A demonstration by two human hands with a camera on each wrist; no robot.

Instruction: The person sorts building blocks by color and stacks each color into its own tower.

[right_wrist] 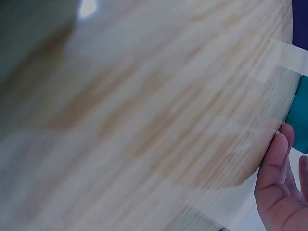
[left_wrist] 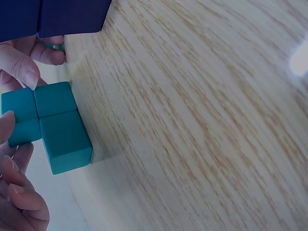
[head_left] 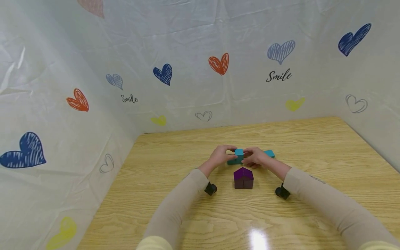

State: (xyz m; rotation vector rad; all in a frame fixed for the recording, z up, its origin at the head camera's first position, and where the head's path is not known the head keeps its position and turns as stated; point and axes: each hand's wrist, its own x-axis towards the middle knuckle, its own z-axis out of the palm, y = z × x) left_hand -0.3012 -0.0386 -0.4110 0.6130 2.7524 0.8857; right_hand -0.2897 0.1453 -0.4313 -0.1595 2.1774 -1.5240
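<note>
A group of teal blocks (head_left: 239, 157) stands near the middle of the table: two side by side at the bottom, one on top of the right one. From the left, my left hand (head_left: 220, 156) pinches the upper teal block (left_wrist: 24, 132), thumb across its front face. Fingers of my right hand (head_left: 257, 156) hold the same block from the right; in the left wrist view its thumb (left_wrist: 30, 78) touches the seam between upper and lower blocks. Only a teal edge (right_wrist: 299, 118) shows beside my right fingers in the right wrist view. The far sides are hidden.
In front of the hands stands a small house of purple blocks (head_left: 243, 180) with a peaked top. Another teal block (head_left: 269, 153) lies behind my right wrist. The wooden table (head_left: 175, 149) is bounded by a white sheet (head_left: 187, 100) printed with hearts.
</note>
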